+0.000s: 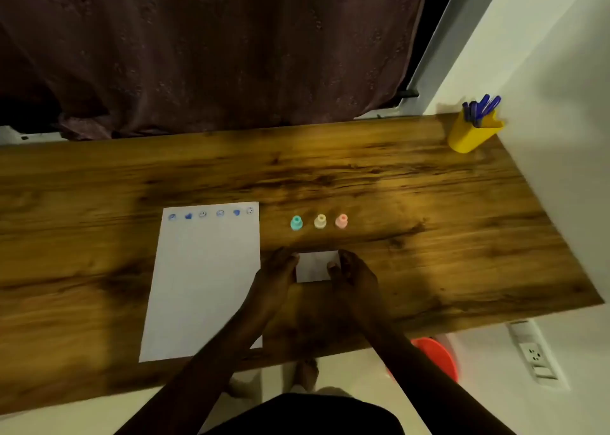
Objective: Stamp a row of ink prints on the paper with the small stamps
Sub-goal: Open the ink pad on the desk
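Three small stamps, teal, cream and pink, stand on the counter beside the paper; probably light, rigid, best pinched by their necks. Left hand and right hand grip a small white box.

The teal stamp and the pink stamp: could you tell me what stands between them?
In the head view, the cream stamp stands between the teal stamp and the pink stamp, all three apart on the table.

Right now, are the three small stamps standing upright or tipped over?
Upright. The teal stamp, cream stamp and pink stamp each stand on their wide bases, narrow tops up, in a row beside the paper.
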